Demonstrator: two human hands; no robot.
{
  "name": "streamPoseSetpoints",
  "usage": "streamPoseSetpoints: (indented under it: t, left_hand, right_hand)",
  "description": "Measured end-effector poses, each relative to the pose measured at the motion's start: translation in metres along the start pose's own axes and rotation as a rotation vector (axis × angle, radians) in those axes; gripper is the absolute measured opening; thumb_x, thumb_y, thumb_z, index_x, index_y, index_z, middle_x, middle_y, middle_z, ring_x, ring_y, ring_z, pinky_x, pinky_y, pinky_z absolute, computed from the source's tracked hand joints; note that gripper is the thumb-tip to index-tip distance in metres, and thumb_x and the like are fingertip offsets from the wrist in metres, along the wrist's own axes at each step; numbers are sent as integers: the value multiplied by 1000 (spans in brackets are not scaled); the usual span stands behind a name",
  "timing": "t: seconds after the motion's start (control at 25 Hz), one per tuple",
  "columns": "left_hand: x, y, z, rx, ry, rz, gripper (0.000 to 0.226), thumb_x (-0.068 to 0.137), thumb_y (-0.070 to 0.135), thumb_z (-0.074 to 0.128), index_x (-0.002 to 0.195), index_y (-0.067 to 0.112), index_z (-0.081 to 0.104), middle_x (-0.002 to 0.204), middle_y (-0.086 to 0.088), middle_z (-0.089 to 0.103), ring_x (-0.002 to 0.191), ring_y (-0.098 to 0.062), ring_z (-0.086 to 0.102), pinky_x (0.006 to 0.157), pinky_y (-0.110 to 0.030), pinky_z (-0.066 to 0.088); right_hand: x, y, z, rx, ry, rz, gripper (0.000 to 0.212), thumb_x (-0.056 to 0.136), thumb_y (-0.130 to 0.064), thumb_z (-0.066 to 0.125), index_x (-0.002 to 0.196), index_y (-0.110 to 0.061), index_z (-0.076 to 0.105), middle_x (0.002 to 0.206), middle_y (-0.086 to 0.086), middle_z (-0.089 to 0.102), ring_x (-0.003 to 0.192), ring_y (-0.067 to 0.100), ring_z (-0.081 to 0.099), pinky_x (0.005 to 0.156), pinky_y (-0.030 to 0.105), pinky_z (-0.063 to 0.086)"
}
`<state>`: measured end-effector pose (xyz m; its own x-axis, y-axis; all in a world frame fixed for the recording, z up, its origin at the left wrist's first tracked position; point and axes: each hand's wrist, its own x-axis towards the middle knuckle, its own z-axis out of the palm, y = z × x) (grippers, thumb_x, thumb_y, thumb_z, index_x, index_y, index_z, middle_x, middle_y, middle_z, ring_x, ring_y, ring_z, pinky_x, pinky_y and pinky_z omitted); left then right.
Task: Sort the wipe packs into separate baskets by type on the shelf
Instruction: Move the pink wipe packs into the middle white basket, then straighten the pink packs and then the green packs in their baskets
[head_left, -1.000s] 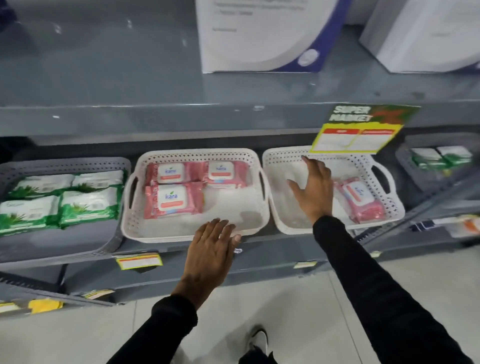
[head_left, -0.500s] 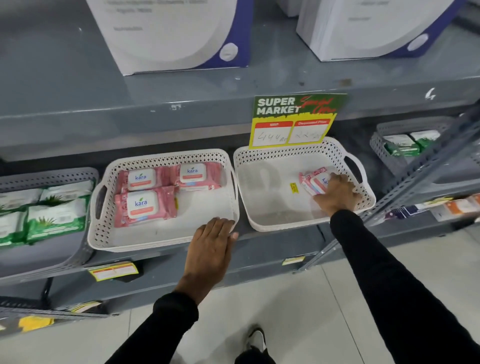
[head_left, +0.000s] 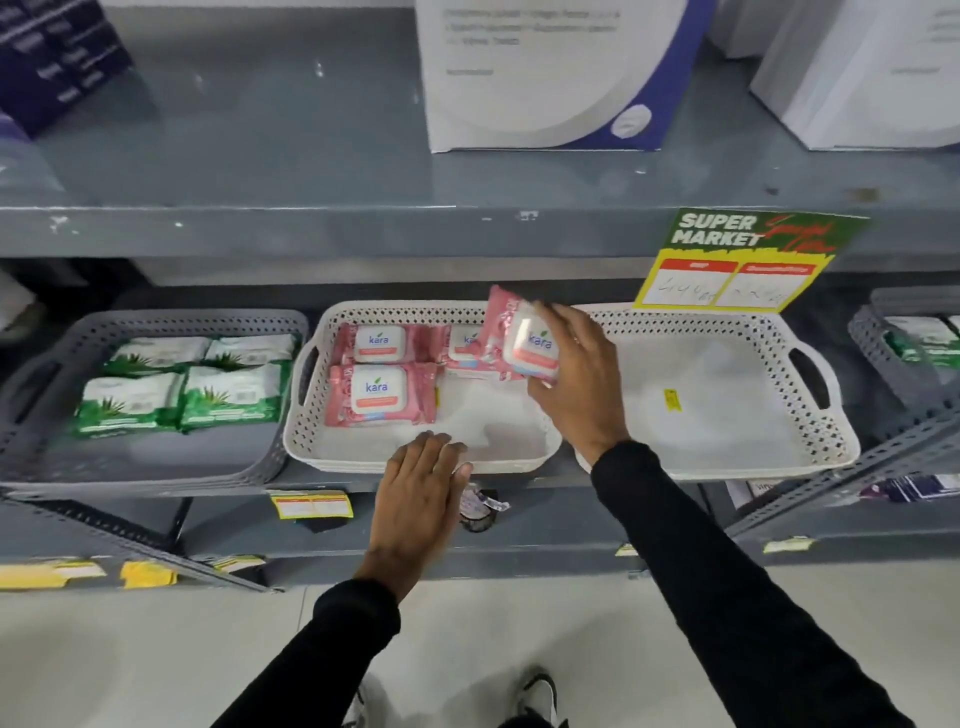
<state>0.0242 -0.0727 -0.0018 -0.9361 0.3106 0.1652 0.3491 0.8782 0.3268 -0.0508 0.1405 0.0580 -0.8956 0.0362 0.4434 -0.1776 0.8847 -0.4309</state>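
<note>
1. Right hand (head_left: 576, 384) grips a pink soft-plastic Kara wipe pack (head_left: 519, 338), tilted, above the middle white perforated plastic basket (head_left: 415, 460). The pinch looks shallow; the pack could slip and land askew on the three pink packs lying there.
2. Left hand (head_left: 415, 499) rests open and flat on that basket's front rim, holding nothing. Pressing could tip the basket off the shelf edge.
3. Grey perforated basket of green wipe packs (head_left: 182, 384) sits just left of it; overshooting would mix types.

We're in a shop: a "SUPER MARKET" price card (head_left: 748, 260) hangs off grey metal shelving (head_left: 311, 228) lined with stocked baskets (head_left: 156, 457).
</note>
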Motion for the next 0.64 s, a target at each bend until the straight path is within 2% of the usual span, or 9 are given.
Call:
streamPoseSetpoints:
  t: [0.16,0.28,0.52,0.64]
  left_hand:
    - [-10,-32,-9,18,36,-154,47,104,37,21,123,18,59,135,-4,59,139,-30,44,112,-47,36]
    - [-15,-42,-9,30,29,-174,48,104,39,21,127,19,58,141,-5,57,142,-30,41,115,-47,33]
    - [-17,-39,-2,-9,59,-188,41,105,35,31,131,20,59,142,-9,58,141,-32,43,115,-50,34]
    - [-13,-38,-5,-9,100,-174,35,106,33,34,125,21,61,136,-4,61,134,-28,49,108,-43,36]
  right_hand:
    - [9,-34,45,-127,-169,-113,80,69,2,72,144,-14,51,139,4,56,126,26,53,103,42,47]
    - [3,-38,76,-230,-330,-111,84,73,15,60,148,-20,45,143,1,50,133,26,48,108,41,42]
    - [1,-34,89,-267,-325,-91,89,70,18,68,146,-23,45,142,1,49,133,26,47,112,44,41]
    - [3,-34,87,-276,-364,-74,85,74,9,72,148,-23,43,144,3,47,136,26,43,114,43,37]
